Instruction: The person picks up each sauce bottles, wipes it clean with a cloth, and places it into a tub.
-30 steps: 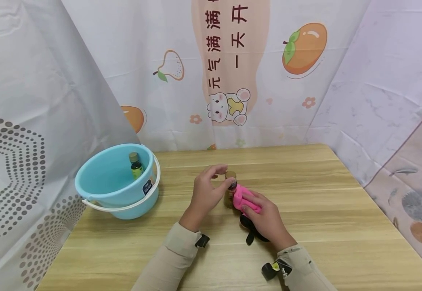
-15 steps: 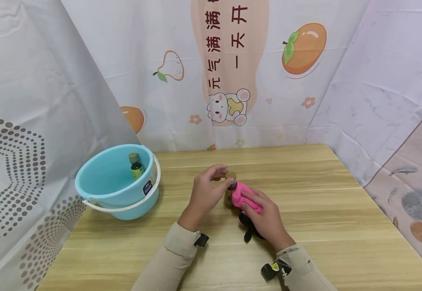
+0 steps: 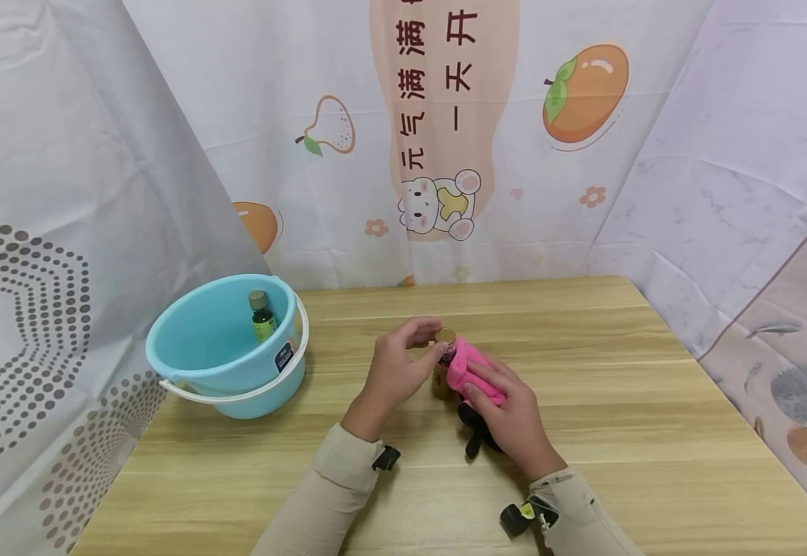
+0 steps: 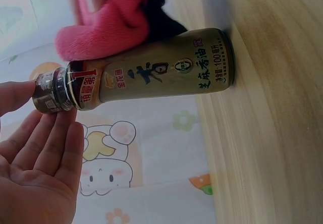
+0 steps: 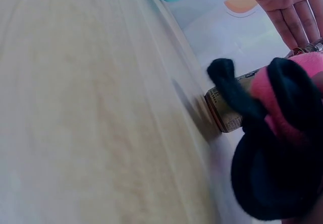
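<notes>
My left hand pinches the brown cap of a small sesame oil bottle between thumb and fingertips. The bottle stands upright on the table, its gold label facing the left wrist camera. A fluffy pink cloth with black parts is bunched in my right hand. In the left wrist view the pink fabric lies against the bottle's side, just below the neck. Black loops of the cloth hang down in the right wrist view and hide part of the bottle.
A light blue bucket with a white handle stands at the table's back left. Inside it leans another small bottle with a green label. Printed curtains hang behind the wooden table.
The pink cloth has shifted slightly up along the bottle's side with my right hand. My left fingers have drawn in closer round the cap. The bucket has stayed in place.
</notes>
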Motion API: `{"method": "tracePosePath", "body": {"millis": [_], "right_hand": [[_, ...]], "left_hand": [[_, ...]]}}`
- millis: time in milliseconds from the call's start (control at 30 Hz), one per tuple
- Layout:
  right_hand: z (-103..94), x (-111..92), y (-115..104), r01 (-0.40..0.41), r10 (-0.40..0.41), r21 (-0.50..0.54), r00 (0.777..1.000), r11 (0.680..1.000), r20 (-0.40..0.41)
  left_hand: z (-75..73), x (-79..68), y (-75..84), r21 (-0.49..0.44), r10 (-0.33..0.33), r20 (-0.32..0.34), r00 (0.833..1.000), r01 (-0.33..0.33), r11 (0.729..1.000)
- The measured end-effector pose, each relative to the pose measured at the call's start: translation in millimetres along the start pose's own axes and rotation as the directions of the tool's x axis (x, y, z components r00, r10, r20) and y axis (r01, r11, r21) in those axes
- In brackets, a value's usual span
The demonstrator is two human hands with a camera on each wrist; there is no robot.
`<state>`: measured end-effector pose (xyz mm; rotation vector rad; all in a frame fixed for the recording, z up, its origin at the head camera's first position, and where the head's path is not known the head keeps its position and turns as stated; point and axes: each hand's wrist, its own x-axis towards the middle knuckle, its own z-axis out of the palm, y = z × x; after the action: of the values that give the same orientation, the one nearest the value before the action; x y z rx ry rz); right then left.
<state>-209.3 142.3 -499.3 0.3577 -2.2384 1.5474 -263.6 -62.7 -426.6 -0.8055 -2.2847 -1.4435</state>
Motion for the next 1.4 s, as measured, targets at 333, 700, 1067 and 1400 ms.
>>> {"method": "tracePosePath", "body": {"millis": [333,700,1067,1400], "right_hand": [[-2.1,-0.2,5.4,-0.088,0.092,-0.055,0.993,0.995,0.068],[-3.2,1.3,5.5,-0.141,0.155,-0.127,0.982,0.982,0.110],[-4.1,1.9,5.6,-0.157,0.179,-0.167,0.976,0.973,0.126],[-4.6,2.2,4.9,-0.149,0.173,-0.179,0.976,0.973,0.130]], "left_hand": [[0.2,-0.1,1.2,0.000,0.003,0.003,1.000,-0.003,1.000],[1.6,-0.4,0.9,0.009,-0.005,-0.004,1.000,0.005,1.000],[4.1,-0.4,-1.2,0.083,0.056,-0.066,0.996,-0.050,0.995],[7.8,0.1,-0.2,0.155,0.071,-0.117,0.991,-0.053,0.986]]}}
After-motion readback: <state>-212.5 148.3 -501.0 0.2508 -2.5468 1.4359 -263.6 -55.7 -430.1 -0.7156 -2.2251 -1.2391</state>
